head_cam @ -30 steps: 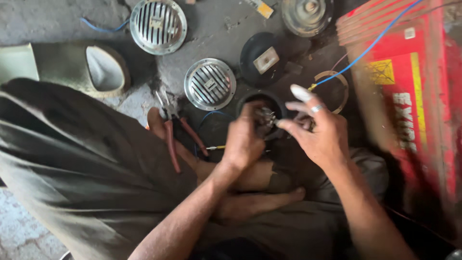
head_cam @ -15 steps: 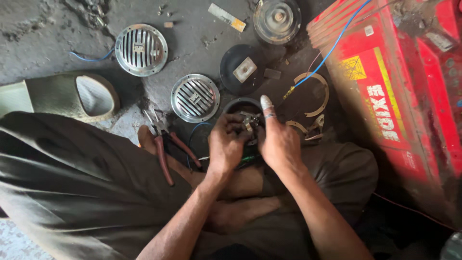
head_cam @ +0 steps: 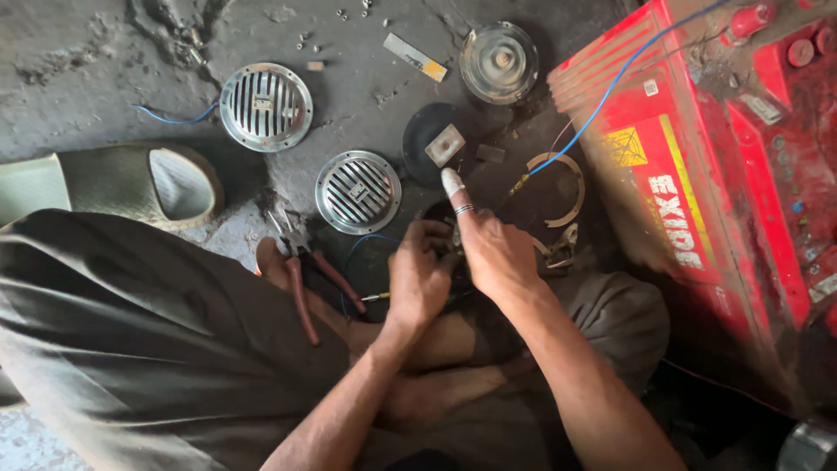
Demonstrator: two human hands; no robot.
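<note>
A small dark round part (head_cam: 440, 228) sits on the ground between the person's two hands, right in front of the crossed legs. Most of it is hidden by the hands, so only a bit of its dark rim shows.

The left hand (head_cam: 418, 275) is curled over the near side of the part, fingers bent and pressed close together on it. The right hand (head_cam: 497, 253) lies over the other side. Its first finger sticks straight out — it has a white tip cover and a ring — and the other fingers are tucked under, so you cannot tell what they pinch.

Just left of the hands lie pliers (head_cam: 301, 262) with red handles. Beyond them sits a round metal grille (head_cam: 357, 192) with slats, and a second grille (head_cam: 266, 106) lies farther off, near a pale sandal (head_cam: 131, 183). A black disc (head_cam: 436, 141) with a small square plate lies just past the hands, and a shiny round horn body (head_cam: 499, 63) lies beyond that. A thin metal ring (head_cam: 562, 187) sits to the right, with a blue wire (head_cam: 610, 87) running up over a big red battery (head_cam: 697, 174).
</note>
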